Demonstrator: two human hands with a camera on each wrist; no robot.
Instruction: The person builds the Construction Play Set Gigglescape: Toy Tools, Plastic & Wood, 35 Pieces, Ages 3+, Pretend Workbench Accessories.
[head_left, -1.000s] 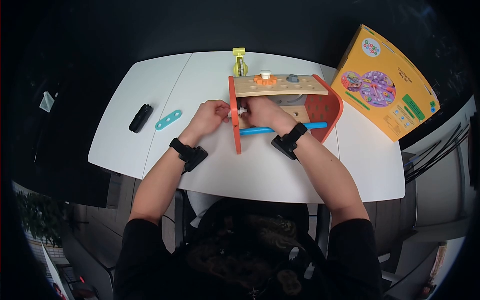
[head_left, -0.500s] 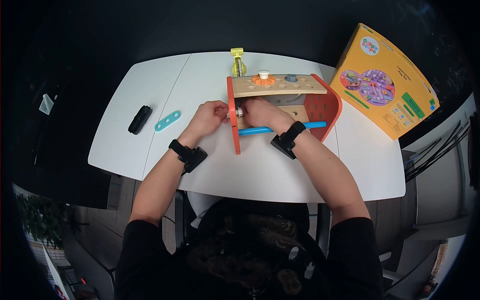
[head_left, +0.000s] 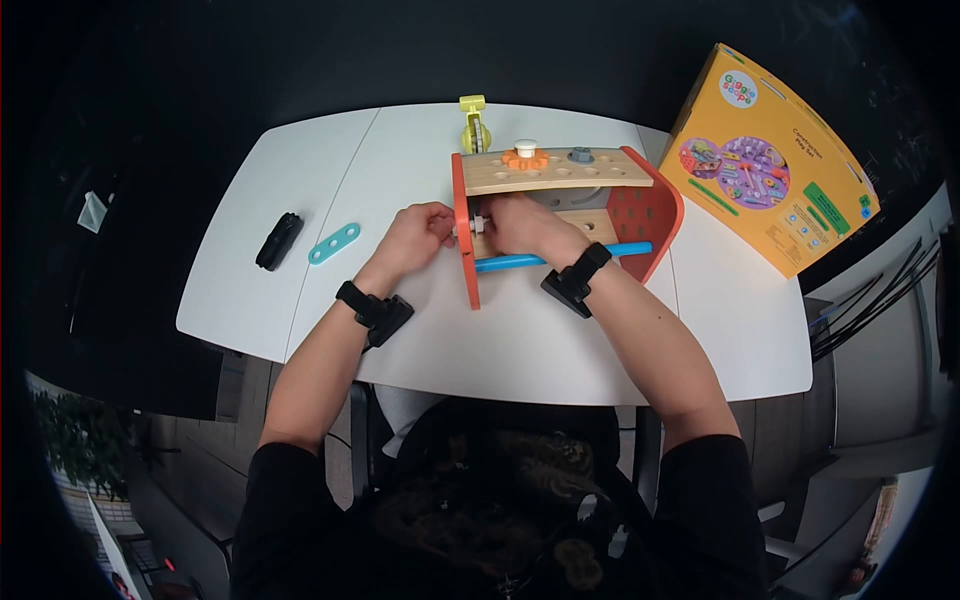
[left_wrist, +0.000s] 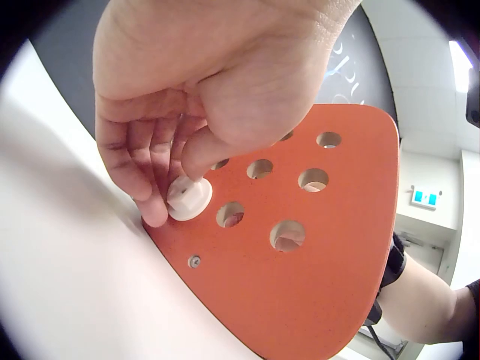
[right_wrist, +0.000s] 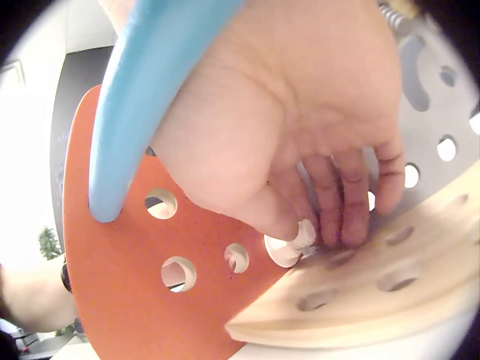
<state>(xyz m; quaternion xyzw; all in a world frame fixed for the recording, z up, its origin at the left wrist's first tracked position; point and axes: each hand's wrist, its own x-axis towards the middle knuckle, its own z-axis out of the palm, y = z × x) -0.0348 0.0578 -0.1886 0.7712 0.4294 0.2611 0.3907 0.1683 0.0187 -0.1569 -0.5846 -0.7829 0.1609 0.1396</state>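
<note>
A toy workbench with an orange side panel (left_wrist: pixel 322 232) stands on the table between the hands. Outside that panel, my left hand (head_left: pixel 418 237) pinches the hexagonal head of a white toy bolt (left_wrist: pixel 190 198) between thumb and fingers, its round flange against the panel low near the edge. My right hand (head_left: pixel 530 226) reaches inside, under the wooden top (head_left: pixel 560 176) and behind the blue bar (head_left: pixel 560 257). Its thumb and forefinger pinch a white flanged toy nut (right_wrist: pixel 286 245) on the panel's inner face, partly hidden by the fingers.
On the wooden top sit an orange gear (head_left: pixel 525 161) with a white bolt and a grey bolt (head_left: pixel 581 155). Behind stands a lime-yellow toy tool (head_left: pixel 473 125). Leftward lie a teal strip (head_left: pixel 334 244) and a black case (head_left: pixel 279 241). A yellow box (head_left: pixel 765 165) stands at right.
The workbench has shifted very slightly left. More of the white nut shows beside the right fingers than a second ago. Both hands stay at the same panel.
</note>
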